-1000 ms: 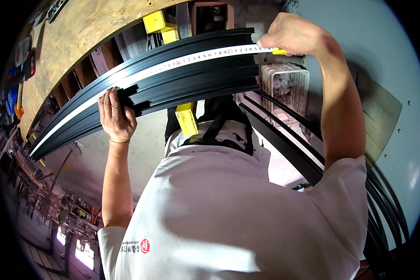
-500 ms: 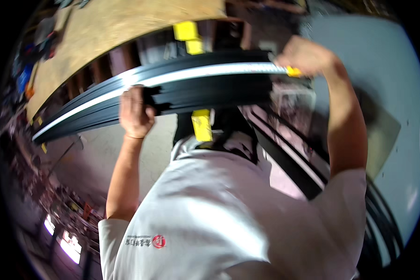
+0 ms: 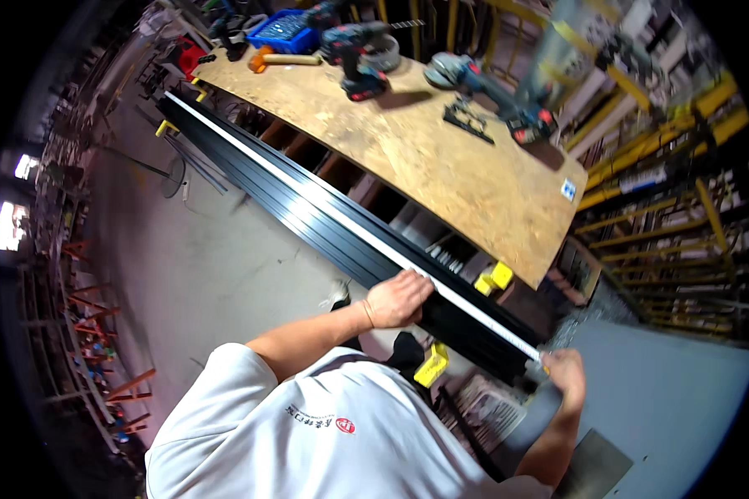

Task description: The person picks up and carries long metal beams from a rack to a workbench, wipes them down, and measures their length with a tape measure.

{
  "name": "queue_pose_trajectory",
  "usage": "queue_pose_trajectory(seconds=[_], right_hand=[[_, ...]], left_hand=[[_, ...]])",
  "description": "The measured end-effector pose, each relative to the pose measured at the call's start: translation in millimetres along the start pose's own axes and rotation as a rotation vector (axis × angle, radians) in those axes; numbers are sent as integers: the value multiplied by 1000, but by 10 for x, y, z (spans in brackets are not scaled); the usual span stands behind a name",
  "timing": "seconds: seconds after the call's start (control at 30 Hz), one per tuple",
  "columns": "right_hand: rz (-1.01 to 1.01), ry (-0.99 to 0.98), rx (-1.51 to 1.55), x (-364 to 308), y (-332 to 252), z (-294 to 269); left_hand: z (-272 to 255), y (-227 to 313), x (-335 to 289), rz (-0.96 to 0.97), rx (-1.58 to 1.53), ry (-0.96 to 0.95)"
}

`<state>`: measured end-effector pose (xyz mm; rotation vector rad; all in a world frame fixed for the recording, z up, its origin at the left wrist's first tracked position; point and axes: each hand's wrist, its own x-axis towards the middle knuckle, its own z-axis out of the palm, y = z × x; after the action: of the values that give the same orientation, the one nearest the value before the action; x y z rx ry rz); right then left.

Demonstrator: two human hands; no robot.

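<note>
A bundle of long black profiles [image 3: 295, 218] runs diagonally from far left to near right, in front of the workbench. Along its top lies the white blade of a measuring tape [image 3: 484, 318], stretched nearly the full length. My right hand [image 3: 564, 371] is closed on the tape at the near right end, where a bit of yellow shows by the fingers. My left hand [image 3: 398, 299] rests on the profiles about two thirds of the way along, its fingers curled at the blade's edge. Its fingertips are partly hidden.
Yellow supports [image 3: 431, 366] hold the profiles. On the wooden workbench [image 3: 408, 158] lie a cordless drill [image 3: 354, 62], an angle grinder [image 3: 495, 91], a hammer [image 3: 283, 60] and a blue bin [image 3: 281, 33]. A grey panel [image 3: 674, 374] stands at right; yellow racks [image 3: 666, 216] rise behind.
My view has turned, so the profiles now slope down to the right and more of the bench shows. Both hands remain at the tape, the right one at its near end.
</note>
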<state>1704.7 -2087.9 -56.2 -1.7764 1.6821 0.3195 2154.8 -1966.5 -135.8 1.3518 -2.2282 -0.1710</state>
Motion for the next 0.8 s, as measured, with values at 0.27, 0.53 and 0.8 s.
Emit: queue_pose_trajectory(seconds=[0.27,0.53,0.8], right_hand=[[-231,191,186,-689,-1866,384],[-34,-33,122,-770,-3812,1145],[-131,-93,-42,-393,-4873,1044]], left_hand=[[-1565,-938,-354,74,329,71],[-2603,-2676,-1523,-96,566,-55],[-2826,-3333,-1672,-164,545,-54]])
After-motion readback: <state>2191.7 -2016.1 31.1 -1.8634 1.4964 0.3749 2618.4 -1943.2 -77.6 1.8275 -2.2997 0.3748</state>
